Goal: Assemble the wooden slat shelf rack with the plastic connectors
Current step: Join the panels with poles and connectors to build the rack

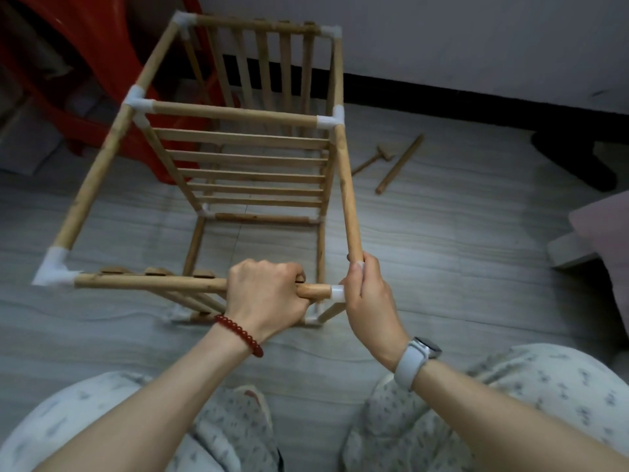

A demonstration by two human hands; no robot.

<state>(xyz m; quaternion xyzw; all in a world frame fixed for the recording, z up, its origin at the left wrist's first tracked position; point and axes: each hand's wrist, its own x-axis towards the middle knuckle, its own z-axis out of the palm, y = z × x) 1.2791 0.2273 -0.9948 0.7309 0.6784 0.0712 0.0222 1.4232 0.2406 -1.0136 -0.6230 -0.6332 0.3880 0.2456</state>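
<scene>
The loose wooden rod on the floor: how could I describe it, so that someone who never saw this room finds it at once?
Start from the tall wooden rack in the middle of the grey floor and look to its right, toward the dark skirting. Two wooden things lie there side by side: a small mallet and the loose wooden rod. The rod is the longer, plain one, with no head and no white connector.

right hand (369, 301) hides corner connector (337, 292) | red chair (112, 69) cropped top-left
</scene>
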